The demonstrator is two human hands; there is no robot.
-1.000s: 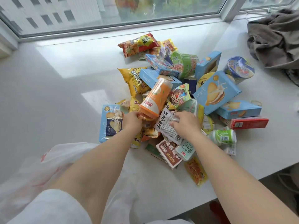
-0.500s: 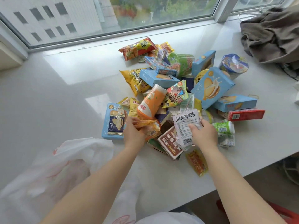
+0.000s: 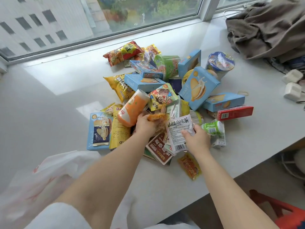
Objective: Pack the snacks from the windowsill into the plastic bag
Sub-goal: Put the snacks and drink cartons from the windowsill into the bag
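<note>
Your right hand (image 3: 197,140) has its grip closed on a white tea sachet (image 3: 179,132) printed with black characters and a barcode, thumb across the front and fingers behind, lifting it just above the near edge of the snack pile. Your left hand (image 3: 145,125) has its grip curled around a crinkled orange snack packet (image 3: 156,116), right beside the orange-and-white bottle (image 3: 132,109) that lies tilted on the heap. The two hands are close together, the sachet's left edge almost meeting the orange packet.

The rest of the snacks lie heaped on the white windowsill (image 3: 49,100): light blue biscuit boxes (image 3: 197,88), a yellow chip bag (image 3: 121,85), a red-and-yellow bag (image 3: 123,52) near the window, a red box (image 3: 235,112), a small green-and-white bottle (image 3: 212,128) and a brown packet (image 3: 159,148) under your wrists. The white plastic bag (image 3: 49,172) lies crumpled at the lower left, near your left forearm and well apart from the pile. A grey-brown heap of cloth (image 3: 267,28) sits at the far right.
</note>
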